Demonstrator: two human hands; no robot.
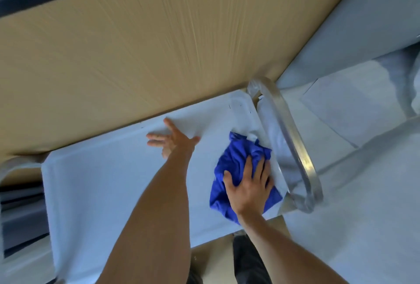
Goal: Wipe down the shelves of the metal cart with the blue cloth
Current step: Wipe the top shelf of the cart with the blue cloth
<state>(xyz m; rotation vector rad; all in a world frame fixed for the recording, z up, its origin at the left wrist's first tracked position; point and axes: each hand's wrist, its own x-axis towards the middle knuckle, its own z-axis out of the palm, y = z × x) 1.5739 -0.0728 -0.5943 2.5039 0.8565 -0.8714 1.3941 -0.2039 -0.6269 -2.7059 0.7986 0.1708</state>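
The metal cart's top shelf (109, 181) fills the middle of the head view, pale and shiny with a raised rim. A crumpled blue cloth (229, 165) lies on its right end, close to the curved steel handle (293, 142). My right hand (250, 186) presses flat on the cloth with fingers spread. Near the shelf's far edge, my left hand (170, 140) rests on the bare metal with fingers splayed and holds nothing.
A large tan cardboard panel (136, 44) stands right behind the cart. Pale floor (352, 215) lies to the right beyond the handle. Dark shoes or trouser legs (247, 258) show below the shelf's near edge.
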